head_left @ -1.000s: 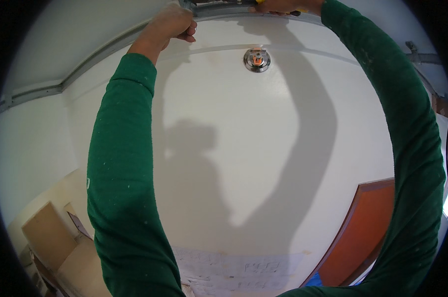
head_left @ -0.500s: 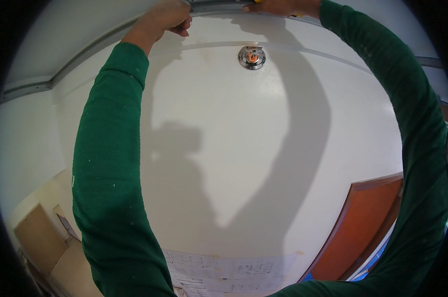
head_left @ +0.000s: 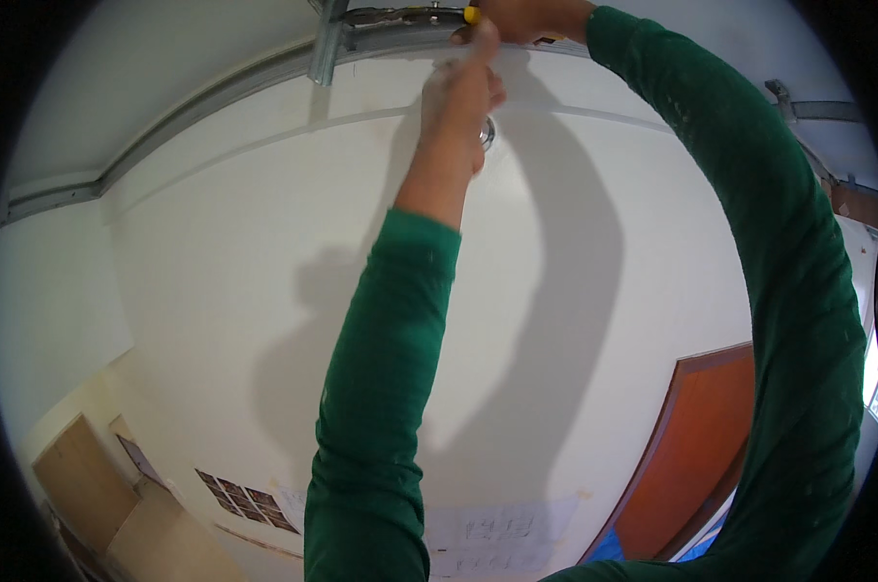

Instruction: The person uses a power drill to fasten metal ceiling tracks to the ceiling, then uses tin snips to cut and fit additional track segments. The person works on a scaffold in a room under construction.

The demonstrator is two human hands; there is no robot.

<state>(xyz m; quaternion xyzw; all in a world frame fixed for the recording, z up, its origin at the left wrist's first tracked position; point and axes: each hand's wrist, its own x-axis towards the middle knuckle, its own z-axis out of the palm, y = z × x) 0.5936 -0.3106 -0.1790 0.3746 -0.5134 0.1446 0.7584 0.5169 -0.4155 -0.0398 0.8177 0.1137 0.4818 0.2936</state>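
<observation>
My right hand (head_left: pixel 531 19) is raised at the top of the view, closed around a tool with a yellow handle (head_left: pixel 472 15). A long dark metal part (head_left: pixel 405 16) reaches left from that handle, along the grey metal ceiling channel (head_left: pixel 255 80). Just below it, my left hand (head_left: pixel 463 92) is lifted, smeared by motion, its thumb pointing up close to the yellow handle. I cannot make out anything in its fingers. A short grey metal profile (head_left: pixel 326 48) hangs down across the channel, left of both hands.
Behind my left hand, a round chrome fitting (head_left: pixel 488 133) on the white wall (head_left: pixel 216 291) is mostly hidden. Drawing sheets (head_left: pixel 502 533) and small dark pictures (head_left: pixel 245 500) are on the wall low down. A reddish-brown door (head_left: pixel 686 446) stands at right, another metal channel (head_left: pixel 827 112) at upper right.
My left hand has come away from the channel, moving right and down to beside my right hand. The view has shifted, showing the hanging profile and the tool's dark metal part.
</observation>
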